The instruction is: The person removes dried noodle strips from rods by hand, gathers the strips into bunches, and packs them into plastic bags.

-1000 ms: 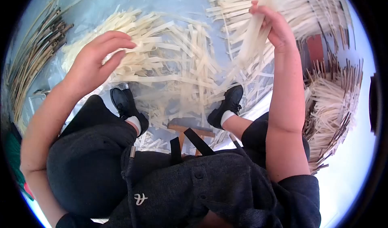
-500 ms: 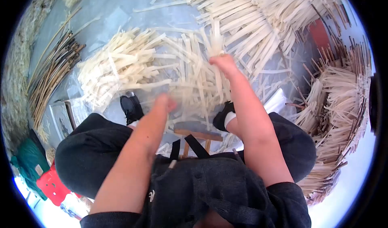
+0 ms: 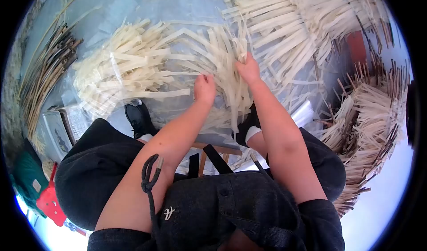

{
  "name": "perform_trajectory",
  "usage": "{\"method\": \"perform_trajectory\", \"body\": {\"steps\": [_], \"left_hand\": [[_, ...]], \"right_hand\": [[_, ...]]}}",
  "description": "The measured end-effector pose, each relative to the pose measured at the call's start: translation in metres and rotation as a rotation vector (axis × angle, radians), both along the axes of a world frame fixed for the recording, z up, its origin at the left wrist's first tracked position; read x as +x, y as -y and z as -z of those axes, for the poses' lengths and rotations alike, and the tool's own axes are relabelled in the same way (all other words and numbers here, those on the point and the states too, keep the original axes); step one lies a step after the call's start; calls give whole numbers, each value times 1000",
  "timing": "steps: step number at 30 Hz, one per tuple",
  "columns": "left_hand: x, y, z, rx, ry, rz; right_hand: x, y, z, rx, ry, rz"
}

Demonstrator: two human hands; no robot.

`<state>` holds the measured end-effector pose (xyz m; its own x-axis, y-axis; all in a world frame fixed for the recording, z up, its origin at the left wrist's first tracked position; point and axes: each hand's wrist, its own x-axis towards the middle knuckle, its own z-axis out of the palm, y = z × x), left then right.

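Note:
Pale flat strips (image 3: 229, 80) lie loosely between my shoes, and both hands are over them. My right hand (image 3: 247, 68) is closed round a few upright strips, their ends sticking out above the fingers. To its left, my left hand (image 3: 205, 88) is closed at the edge of the same strips; whatever its fingers pinch is too small to name. Left of my hands lies a thick bundle of pale strips (image 3: 124, 68), with a clear plastic band across it.
Rows of strips on sticks (image 3: 275, 24) spread at the upper right. A stack of stripped sticks (image 3: 369, 117) curves along the right. Brown sticks (image 3: 51, 68) lie at the left, near a framed item (image 3: 58, 128), a green cloth (image 3: 31, 175) and a red object (image 3: 52, 204).
My left hand has come from the bundle at the left to the middle strips. My right hand has come down from the upper right, still holding strips.

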<state>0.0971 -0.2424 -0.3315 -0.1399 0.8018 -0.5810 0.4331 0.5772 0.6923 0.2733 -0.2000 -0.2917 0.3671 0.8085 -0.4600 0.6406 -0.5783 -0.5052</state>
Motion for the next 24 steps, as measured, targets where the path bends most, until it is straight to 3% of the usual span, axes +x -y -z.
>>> {"method": "perform_trajectory", "body": {"steps": [3,4,5,6,8,9,11,12,14,18,21,24], "left_hand": [[3,13,25,-120,159,-197],[4,11,21,-118,160,-199],[6,8,16,-41,229,-152],[8,5,11,34,302,-105],[8,-2,4,-18,332,-19],[7,-4,3,-67,351,72],[1,-11,1,-191,468,148],[-1,-12,0,-320,577,237],[0,-23,-44,-395,693,192],[12,-23,-87,-473,892,168],[11,-27,-103,-516,1020,204],[12,-33,-155,-456,1002,226]], "right_hand": [[-8,-6,0,81,-77,53],[-19,-10,-12,-7,-236,42],[-29,-10,-19,-97,-392,32],[-38,-5,-19,-97,-387,32],[-47,7,-18,-119,-91,-120],[-45,10,-18,-121,-83,-128],[-40,14,-19,-213,-450,4],[-37,16,-24,-208,-447,4],[-28,22,-37,-246,-575,162],[-14,40,-43,-164,-478,127],[-29,47,-87,103,-556,160],[-43,44,-124,158,-312,121]]}}
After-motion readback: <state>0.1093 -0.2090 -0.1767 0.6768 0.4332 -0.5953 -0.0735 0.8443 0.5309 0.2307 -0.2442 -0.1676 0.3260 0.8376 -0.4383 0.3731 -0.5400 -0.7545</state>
